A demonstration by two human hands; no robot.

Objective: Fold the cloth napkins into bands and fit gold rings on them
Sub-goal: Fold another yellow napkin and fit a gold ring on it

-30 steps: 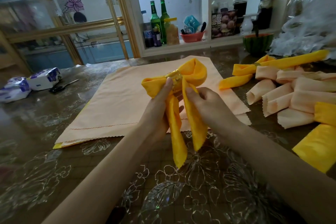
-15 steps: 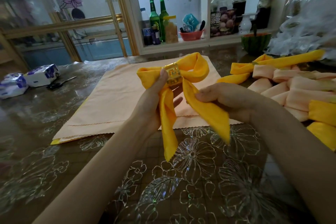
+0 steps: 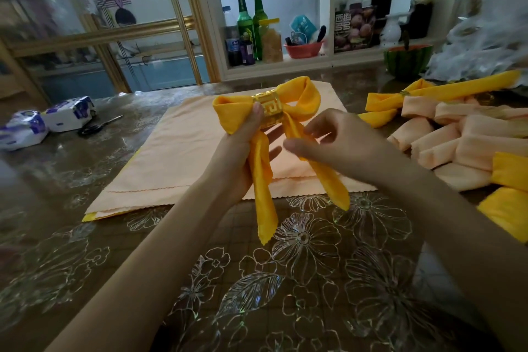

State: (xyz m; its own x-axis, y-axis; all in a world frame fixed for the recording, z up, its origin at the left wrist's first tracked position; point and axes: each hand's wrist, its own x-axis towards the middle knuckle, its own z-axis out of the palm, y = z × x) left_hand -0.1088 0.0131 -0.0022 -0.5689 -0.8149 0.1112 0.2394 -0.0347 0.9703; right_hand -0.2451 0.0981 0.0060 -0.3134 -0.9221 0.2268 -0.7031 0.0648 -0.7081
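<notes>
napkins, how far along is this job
Done: one ringed yellow napkin lies at the back right. In hand: the left hand grips a yellow bow already wearing its gold ring, while the right hand pinches one tail. Left: flat peach napkins and peach rolls show no visible rings.

Floral-covered table [image 3: 85, 243]: flat peach cloths [image 3: 177, 157] centre, rolled napkins [image 3: 445, 143] right, scissors [image 3: 98, 126] and 2 wrapped packs [image 3: 70, 114] left.
</notes>
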